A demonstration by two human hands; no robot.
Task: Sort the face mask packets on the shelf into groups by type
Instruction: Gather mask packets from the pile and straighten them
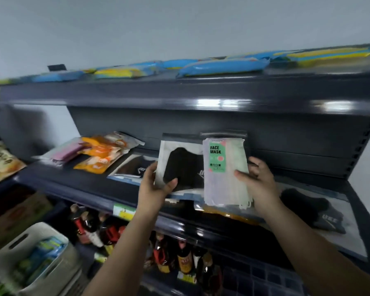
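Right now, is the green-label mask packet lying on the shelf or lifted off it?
Lifted: the right hand holds the green packet upright above the shelf.

head cam | faces fwd, close on shelf (77, 184) | single view

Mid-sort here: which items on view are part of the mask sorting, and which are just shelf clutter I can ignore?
Part of the job:
black mask packet in left hand
FACE MASK packet in right hand
orange packets
pink packet
black mask at right

Ignore:
blue-yellow packs up top
bottles below
white basket
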